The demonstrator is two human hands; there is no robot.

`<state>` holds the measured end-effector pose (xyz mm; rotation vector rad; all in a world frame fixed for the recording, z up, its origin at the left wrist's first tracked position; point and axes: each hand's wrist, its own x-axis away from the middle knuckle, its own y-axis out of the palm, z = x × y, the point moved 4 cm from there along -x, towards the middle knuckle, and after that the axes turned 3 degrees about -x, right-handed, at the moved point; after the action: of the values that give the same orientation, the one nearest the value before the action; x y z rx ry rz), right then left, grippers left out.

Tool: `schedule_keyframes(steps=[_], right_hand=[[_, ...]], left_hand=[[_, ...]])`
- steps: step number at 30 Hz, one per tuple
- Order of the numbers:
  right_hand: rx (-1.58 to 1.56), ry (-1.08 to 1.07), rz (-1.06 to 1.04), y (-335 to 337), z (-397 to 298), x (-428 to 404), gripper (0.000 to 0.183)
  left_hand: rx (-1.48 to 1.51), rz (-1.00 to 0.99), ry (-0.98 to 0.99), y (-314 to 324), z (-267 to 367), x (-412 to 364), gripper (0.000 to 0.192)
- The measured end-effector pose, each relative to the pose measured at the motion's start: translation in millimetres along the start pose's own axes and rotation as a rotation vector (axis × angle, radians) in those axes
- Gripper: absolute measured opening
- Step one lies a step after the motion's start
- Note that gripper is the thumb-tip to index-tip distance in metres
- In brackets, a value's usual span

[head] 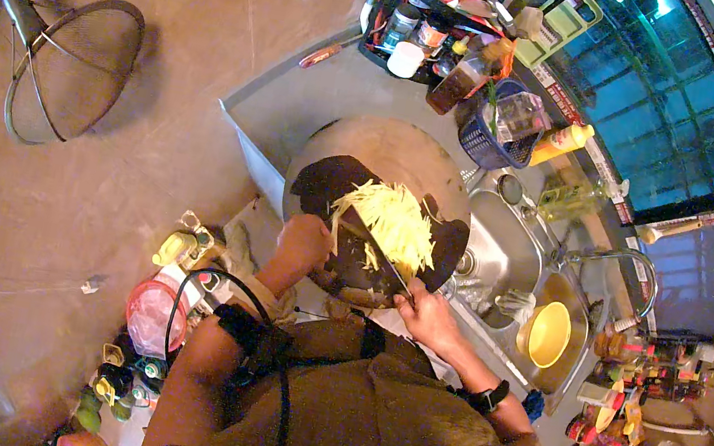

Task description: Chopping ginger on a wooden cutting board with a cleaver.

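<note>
Pale yellow vegetable shreds [395, 222] lie heaped on a large round chopping board [391, 141], whose surface is partly dark and wet. A broad cleaver [361, 241] lies across the near side of the heap. My right hand [430, 315] holds the cleaver at its handle end, at the board's near right edge. My left hand [306, 243] is curled by the far left corner of the blade, at the board's left edge; its fingertips are partly hidden, and whether it grips the blade I cannot tell.
Right of the board is a steel double sink [508, 240] holding a yellow bowl [548, 334]. Behind stand a blue basket [485, 144], a yellow bottle [562, 145] and a rack of jars [374, 50]. A red-handled knife [320, 56] lies at the back. Bottles and a pink-rimmed container [156, 317] crowd the left.
</note>
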<state>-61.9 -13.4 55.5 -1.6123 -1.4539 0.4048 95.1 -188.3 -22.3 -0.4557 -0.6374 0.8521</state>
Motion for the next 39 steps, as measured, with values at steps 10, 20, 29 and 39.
schedule_keyframes(steps=[10, 20, 29, 39], right_hand=[[0.101, -0.056, -0.053, 7.6, -9.7, -12.5, 0.027], [-0.021, -0.034, -0.048, 12.3, -16.2, -11.7, 0.024], [-0.006, 0.078, -0.122, 28.0, -11.9, -22.3, 0.028], [0.009, -0.152, 0.092, 44.1, -10.3, -46.8, 0.031]], left_hand=[[0.627, -0.142, -0.15, 27.2, -20.5, 7.8, 0.02], [0.338, -0.126, -0.054, 24.4, -14.5, 4.9, 0.018], [0.369, -0.198, -0.102, 19.8, -9.6, 8.3, 0.02], [0.352, -0.235, -0.118, 27.9, -13.8, 0.1, 0.022]])
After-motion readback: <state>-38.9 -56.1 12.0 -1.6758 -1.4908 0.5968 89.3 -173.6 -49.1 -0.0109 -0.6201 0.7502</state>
